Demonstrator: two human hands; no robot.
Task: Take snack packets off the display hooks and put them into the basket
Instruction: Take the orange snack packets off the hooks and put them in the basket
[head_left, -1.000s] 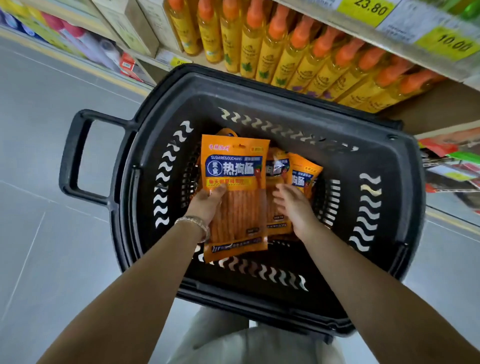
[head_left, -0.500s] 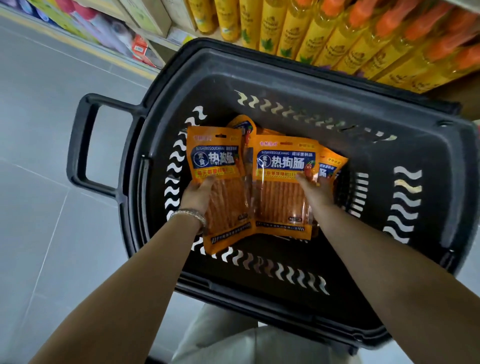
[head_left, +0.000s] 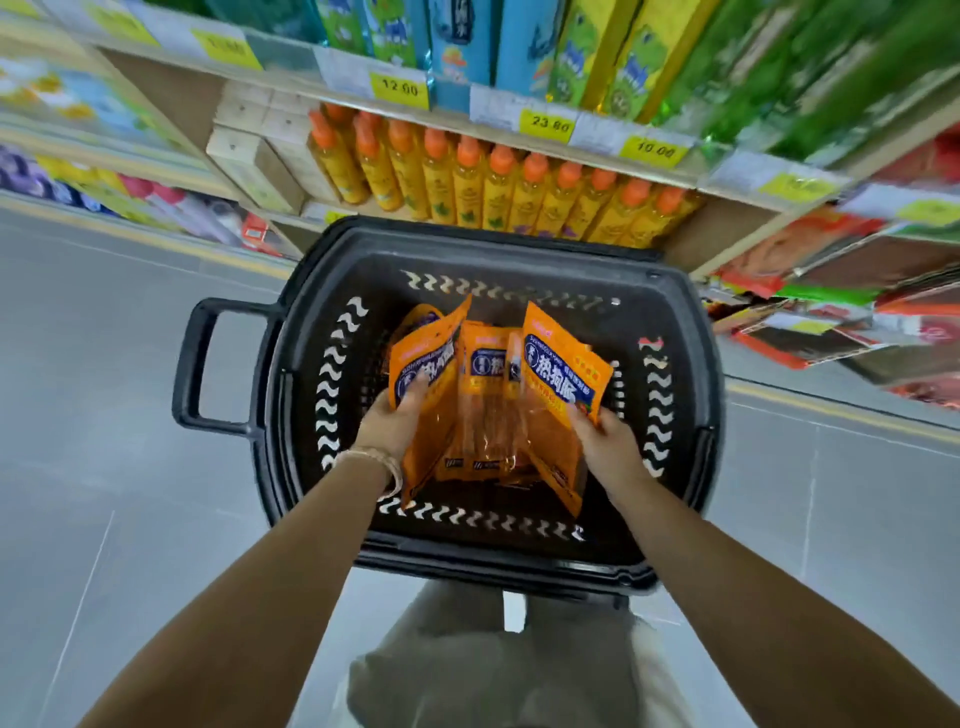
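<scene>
A black plastic basket (head_left: 670, 566) with a side handle stands on the floor in front of me. Inside it are several orange snack packets with blue labels. My left hand (head_left: 395, 421), with a bracelet at the wrist, grips the left snack packet (head_left: 423, 358), which tilts leftward. My right hand (head_left: 605, 441) grips the right snack packet (head_left: 558, 374), tilted rightward. Between the two, more orange packets (head_left: 485, 395) stand upright in the basket. Both hands are inside the basket.
Behind the basket, a shelf (head_left: 467, 111) carries a row of yellow bottles with orange caps (head_left: 498, 192) and price tags. Red and green packets (head_left: 831, 312) hang at the right. Grey tiled floor (head_left: 104, 415) lies to the left and right.
The two packets I hold have spread apart, left one tilting left and right one tilting right, exposing packets between. The view has tilted up, showing more shelf.
</scene>
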